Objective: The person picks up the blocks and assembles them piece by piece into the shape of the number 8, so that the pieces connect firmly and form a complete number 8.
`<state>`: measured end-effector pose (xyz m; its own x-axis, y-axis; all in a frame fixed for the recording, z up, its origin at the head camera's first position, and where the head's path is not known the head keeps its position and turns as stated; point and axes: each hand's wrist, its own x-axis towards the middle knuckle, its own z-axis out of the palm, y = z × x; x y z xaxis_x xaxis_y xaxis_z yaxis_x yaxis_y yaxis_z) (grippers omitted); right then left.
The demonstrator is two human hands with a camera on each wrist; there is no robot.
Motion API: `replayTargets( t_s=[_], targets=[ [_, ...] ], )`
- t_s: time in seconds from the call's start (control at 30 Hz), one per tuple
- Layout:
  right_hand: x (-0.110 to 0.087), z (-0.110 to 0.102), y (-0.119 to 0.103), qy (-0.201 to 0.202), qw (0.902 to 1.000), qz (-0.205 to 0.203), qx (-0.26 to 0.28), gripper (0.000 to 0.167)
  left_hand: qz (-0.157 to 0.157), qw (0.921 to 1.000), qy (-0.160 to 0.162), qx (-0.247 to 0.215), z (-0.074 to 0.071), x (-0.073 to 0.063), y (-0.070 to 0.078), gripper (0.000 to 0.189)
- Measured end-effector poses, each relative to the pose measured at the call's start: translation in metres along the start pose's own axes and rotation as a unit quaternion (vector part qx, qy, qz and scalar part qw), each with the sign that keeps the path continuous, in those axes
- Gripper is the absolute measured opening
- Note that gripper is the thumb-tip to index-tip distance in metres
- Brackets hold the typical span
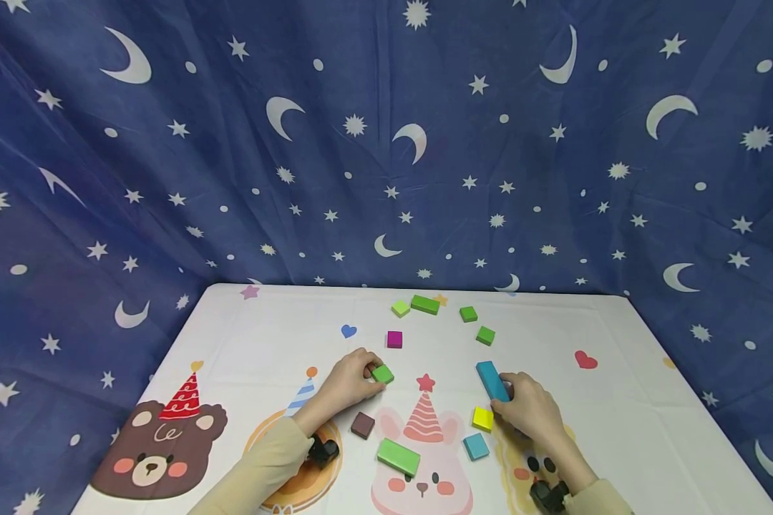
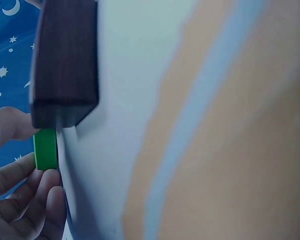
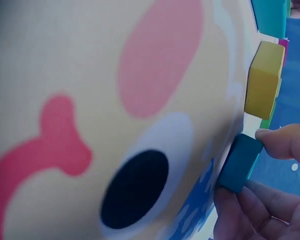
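My left hand [image 1: 350, 378] pinches a small green block [image 1: 383, 374] between thumb and fingers, low over the white tablecloth. The same green block [image 2: 45, 149] shows in the left wrist view, partly behind a dark brown block [image 2: 65, 62]. On the right, my right hand [image 1: 530, 406] grips the near end of a long blue block [image 1: 492, 381], thumb on one side and fingers on the other. In the right wrist view the blue block [image 3: 240, 162] has its end face toward the camera. A yellow block [image 1: 482, 419] lies just left of the right hand.
Between the arms lie the brown block [image 1: 363, 425], a long light green block [image 1: 399, 458] and a teal block [image 1: 476, 446]. Farther back are a magenta block [image 1: 394, 340], a long green block [image 1: 425, 305] and several small green ones. A starry blue curtain [image 1: 386, 143] hangs behind the table.
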<state>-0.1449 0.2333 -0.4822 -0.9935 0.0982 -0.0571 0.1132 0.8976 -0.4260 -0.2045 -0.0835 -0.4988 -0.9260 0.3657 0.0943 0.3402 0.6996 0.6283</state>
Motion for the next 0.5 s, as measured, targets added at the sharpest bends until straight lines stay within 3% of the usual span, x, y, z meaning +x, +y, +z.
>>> replayTargets(
  t_s=[0.5],
  targets=[
    [0.0054,-0.0017,0.0035,-0.004,0.9997,-0.025,0.0,0.05,0.003,0.9999,-0.004,-0.015,0.0011,-0.001,-0.0054,0.03]
  ],
)
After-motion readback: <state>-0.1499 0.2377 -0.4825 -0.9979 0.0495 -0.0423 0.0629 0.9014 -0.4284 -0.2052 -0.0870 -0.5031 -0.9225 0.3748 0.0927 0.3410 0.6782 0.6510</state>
